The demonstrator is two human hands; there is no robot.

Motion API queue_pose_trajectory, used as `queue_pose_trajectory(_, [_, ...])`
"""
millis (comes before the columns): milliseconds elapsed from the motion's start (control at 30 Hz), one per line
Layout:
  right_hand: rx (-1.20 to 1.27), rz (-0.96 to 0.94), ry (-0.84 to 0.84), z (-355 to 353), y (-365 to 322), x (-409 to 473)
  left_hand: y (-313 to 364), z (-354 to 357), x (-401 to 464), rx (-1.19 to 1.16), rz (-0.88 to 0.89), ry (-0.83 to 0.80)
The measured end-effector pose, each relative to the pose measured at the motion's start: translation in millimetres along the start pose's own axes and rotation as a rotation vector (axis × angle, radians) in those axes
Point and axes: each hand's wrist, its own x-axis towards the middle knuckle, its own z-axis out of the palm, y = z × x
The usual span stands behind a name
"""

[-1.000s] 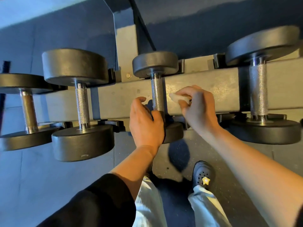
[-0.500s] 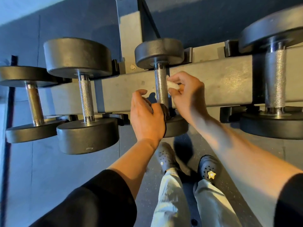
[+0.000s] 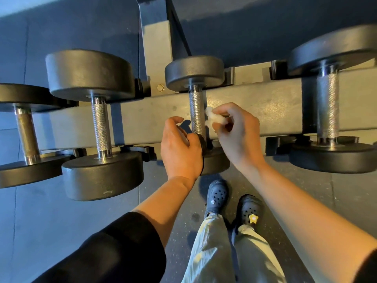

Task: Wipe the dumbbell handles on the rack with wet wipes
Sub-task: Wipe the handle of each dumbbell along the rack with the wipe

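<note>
Left hand (image 3: 180, 149) is resting on the near head of the small dumbbell (image 3: 195, 111), thumb lifted, fingers curled over the head's edge; grip is loose, bracing rather than clamping. How far the fingers wrap I cannot tell, they are hidden behind the hand.

Right hand (image 3: 237, 131) is pinching a balled wet wipe (image 3: 213, 117) between thumb and fingertips, pressing it against the right side of the knurled handle (image 3: 196, 115).

Risks, as I'm judging them:
- wipe is bunched small, so it is only covering one side of the handle; the far side is likely getting missed unless the wipe goes round
- knurling is probably snagging and shredding the wipe
- if the bracing hand is letting go, the dumbbell could be rolling in its cradle

Orientation: the dumbbell is sitting across the rack (image 3: 265, 111), mid-row, between a bigger dumbbell (image 3: 98, 123) on the left and another (image 3: 328, 105) on the right. Its long axis is running front to back, one head pointing at the person, the other away.
</note>
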Motion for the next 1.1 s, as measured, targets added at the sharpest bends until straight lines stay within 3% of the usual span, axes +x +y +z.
queue_pose_trajectory(300, [-0.072, 0.104, -0.170, -13, -10, -21, -1, 0, -1, -0.022, 0.000, 0.011])
queue_pose_trajectory(467, [-0.233, 0.057, 0.043, -75, -9, -2, 24, 7, -15, -0.118, 0.179, 0.054])
queue_pose_trajectory(633, [-0.511, -0.115, 0.136, -128, 5, 32, 58, 50, -35, -0.212, 0.278, -0.099])
queue_pose_trajectory(867, [-1.042, -0.345, -0.187, -151, 28, 53, 82, 100, -60, -0.270, 0.207, -0.276])
queue_pose_trajectory(1100, [-1.167, -0.303, -0.308, -155, 35, 53, 82, 121, -73, -0.321, 0.093, -0.310])
